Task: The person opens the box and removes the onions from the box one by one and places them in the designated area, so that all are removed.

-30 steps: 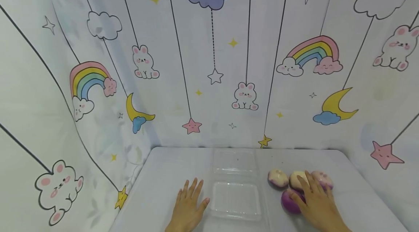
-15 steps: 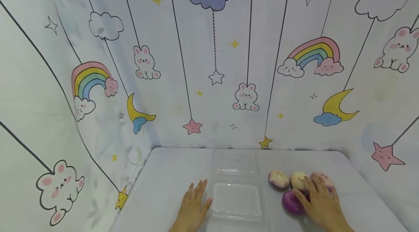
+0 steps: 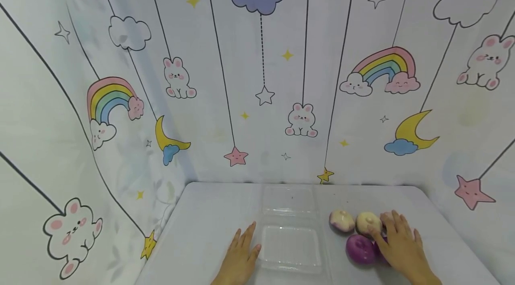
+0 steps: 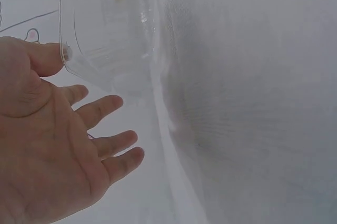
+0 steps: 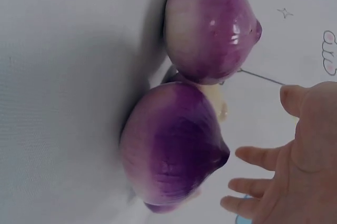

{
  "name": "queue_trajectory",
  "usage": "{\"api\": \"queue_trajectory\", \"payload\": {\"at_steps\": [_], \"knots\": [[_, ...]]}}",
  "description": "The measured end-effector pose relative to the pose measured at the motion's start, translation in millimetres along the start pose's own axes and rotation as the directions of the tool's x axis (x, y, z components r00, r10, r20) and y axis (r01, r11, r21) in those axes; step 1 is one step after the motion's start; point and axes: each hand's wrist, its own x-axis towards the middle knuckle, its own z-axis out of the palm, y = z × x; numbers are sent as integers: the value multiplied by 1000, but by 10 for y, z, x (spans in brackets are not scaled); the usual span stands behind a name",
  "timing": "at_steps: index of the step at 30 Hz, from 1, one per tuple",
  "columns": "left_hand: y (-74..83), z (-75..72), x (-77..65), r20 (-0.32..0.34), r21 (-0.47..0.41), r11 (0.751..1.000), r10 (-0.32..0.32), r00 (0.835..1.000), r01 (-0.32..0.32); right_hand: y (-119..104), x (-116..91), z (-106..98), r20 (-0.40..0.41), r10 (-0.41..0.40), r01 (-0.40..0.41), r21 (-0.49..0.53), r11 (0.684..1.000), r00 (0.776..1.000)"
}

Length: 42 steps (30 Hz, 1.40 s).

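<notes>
Beside the left edge of a clear plastic container [image 3: 320,249], my left hand [image 3: 238,253] has its fingers extended. In the left wrist view, its thumb [image 4: 50,58] is right at the container's edge. My right hand [image 3: 404,247] hovers over a cluster of onions with its fingers spread, nothing between them. A shiny purple onion [image 3: 359,249] lies left of it; another purple onion [image 5: 174,145] is partly hidden under the hand in the head view. Behind them sit a cream-topped onion [image 3: 368,223] and a whitish onion with purple at its base [image 3: 341,221].
The container's clear lid half [image 3: 289,200] lies folded back toward the wall. All stands on a white table [image 3: 205,218]. A printed fabric wall [image 3: 257,133] with bunnies, stars and rainbows encloses the back and sides.
My right hand has shifted slightly right, uncovering more of the cream-topped and purple onions. My left hand has moved a little right, along the container's edge. The onions and container keep their places.
</notes>
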Motion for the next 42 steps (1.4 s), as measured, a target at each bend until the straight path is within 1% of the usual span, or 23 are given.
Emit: {"api": "queue_trajectory", "payload": {"at_steps": [4,7,11,14,19,22,25,29,33,37,40,42], "knots": [[21,11,-10,28,-41,999,-30,999,31,71,39,-12,1,8,-8,-4,1000,1000],[27,42,-10,40,-51,997,-51,998,53,120,62,-19,-15,8,-8,-3,1000,1000],[40,70,10,42,-71,993,-89,995,91,164,110,-31,-52,0,1,14,1000,999],[48,76,29,36,-96,989,-113,993,116,199,159,-42,-34,24,-23,27,999,999],[52,78,39,26,-124,986,-108,994,110,288,221,-38,23,83,-84,49,995,996],[48,89,42,23,-151,983,-106,994,108,337,253,-18,23,95,-96,60,994,995],[58,97,45,14,-173,977,-121,993,121,376,285,-7,15,100,-101,55,993,995],[86,99,60,-10,-192,973,-131,991,127,439,305,-1,11,101,-101,51,994,995],[90,105,84,-15,-223,966,-135,991,129,490,320,-1,16,99,-99,67,993,995],[57,132,100,-16,-253,958,-144,989,136,518,341,18,19,108,-109,76,991,994],[27,163,103,3,-317,936,-163,987,155,532,363,41,16,120,-121,76,990,993],[13,181,102,17,-372,914,-170,985,164,541,377,58,2,122,-121,71,990,993]]}}
